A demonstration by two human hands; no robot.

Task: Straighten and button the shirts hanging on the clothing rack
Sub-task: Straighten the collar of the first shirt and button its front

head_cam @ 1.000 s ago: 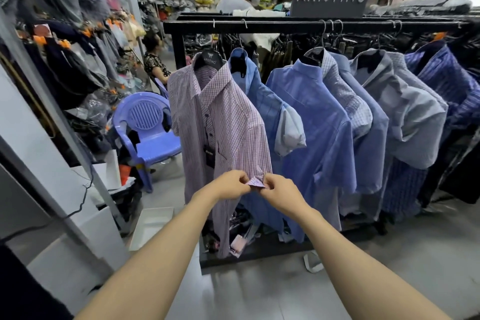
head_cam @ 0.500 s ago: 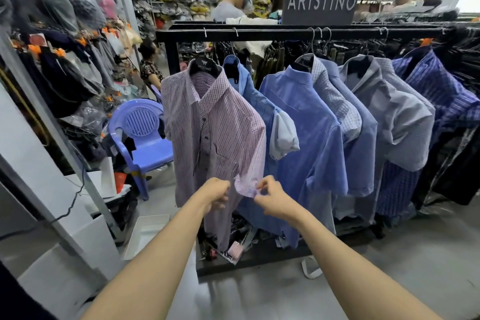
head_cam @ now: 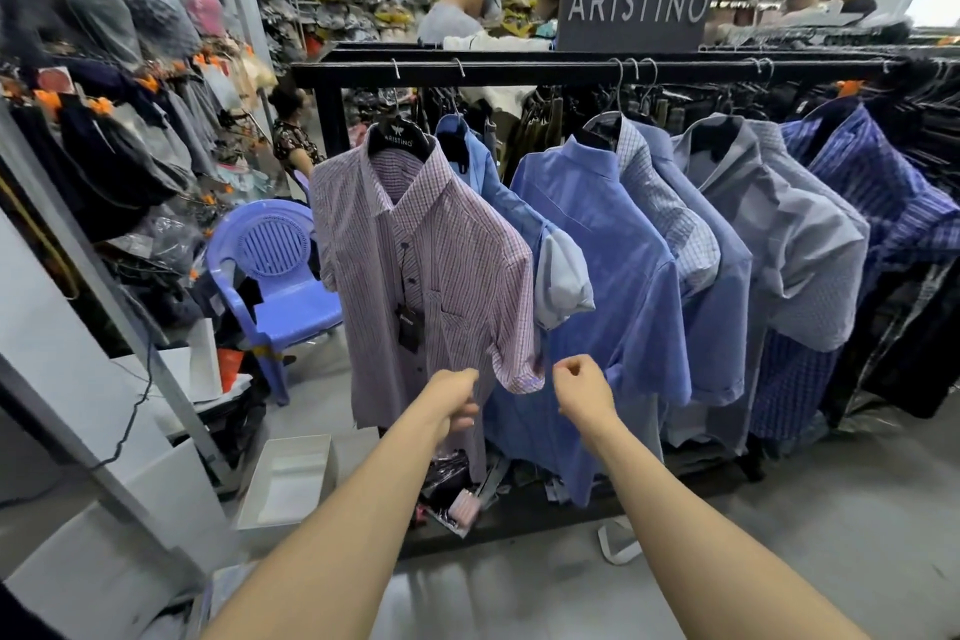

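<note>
A pink checked short-sleeved shirt [head_cam: 447, 265] hangs first on the black rack [head_cam: 519, 73], with dark buttons fastened down its front and a black tag dangling. Its sleeve hem [head_cam: 519, 377] hangs free between my hands. My left hand [head_cam: 452, 400] is just left of that hem, in front of the shirt body, fingers curled and holding nothing. To the right of the hem, my right hand [head_cam: 582, 387] is also curled and holds nothing. Behind hang a light blue shirt [head_cam: 561, 276], a blue shirt [head_cam: 613, 265] and several more.
A blue plastic chair [head_cam: 275, 276] stands left of the rack. A white tray [head_cam: 291, 478] lies on the floor below it, and packaged items lie under the rack. Bagged clothes hang along the left wall. People stand behind the rack by an ARISTINO sign [head_cam: 636, 0].
Both hands have let go of the pink shirt's sleeve hem and moved apart. The sleeve now hangs straight on its own.
</note>
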